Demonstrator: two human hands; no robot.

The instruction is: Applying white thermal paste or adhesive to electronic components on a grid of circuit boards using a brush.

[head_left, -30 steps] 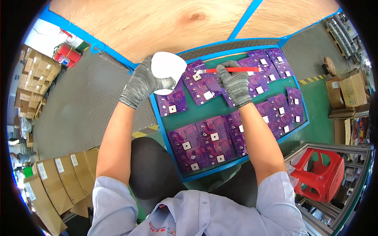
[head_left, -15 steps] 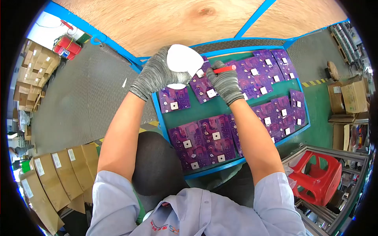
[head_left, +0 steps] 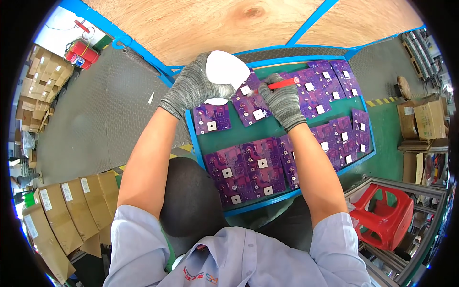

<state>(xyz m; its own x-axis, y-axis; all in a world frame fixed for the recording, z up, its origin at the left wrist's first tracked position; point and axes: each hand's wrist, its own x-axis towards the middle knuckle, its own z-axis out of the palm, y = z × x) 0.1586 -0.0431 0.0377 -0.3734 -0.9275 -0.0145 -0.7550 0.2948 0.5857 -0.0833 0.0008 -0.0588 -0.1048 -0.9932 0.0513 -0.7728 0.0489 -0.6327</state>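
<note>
My left hand (head_left: 193, 88), in a grey knitted glove, is closed around a white, rounded tub (head_left: 225, 68) above the far left of the tray. My right hand (head_left: 283, 101), gloved alike, pinches a slim brush-like tool with a red handle (head_left: 284, 83). Its blurred tip points left toward a purple circuit board (head_left: 247, 106), close to the tub's lower edge; whether they touch I cannot tell. White square pieces (head_left: 258, 114) sit on the boards. More purple boards (head_left: 263, 165) lie in the near row, partly hidden by my right forearm.
The boards lie on a green surface with a blue frame (head_left: 260, 207). Beyond it rises a wooden panel (head_left: 229, 28) with blue bars. Cartons (head_left: 67, 215) stand at the lower left, a red plastic stool (head_left: 385, 215) at the lower right. Far left is a red fire extinguisher (head_left: 82, 54).
My right hand has moved slightly right and away from the tub, with the red-handled tool in it. My left hand and the tub have shifted slightly up and right.
</note>
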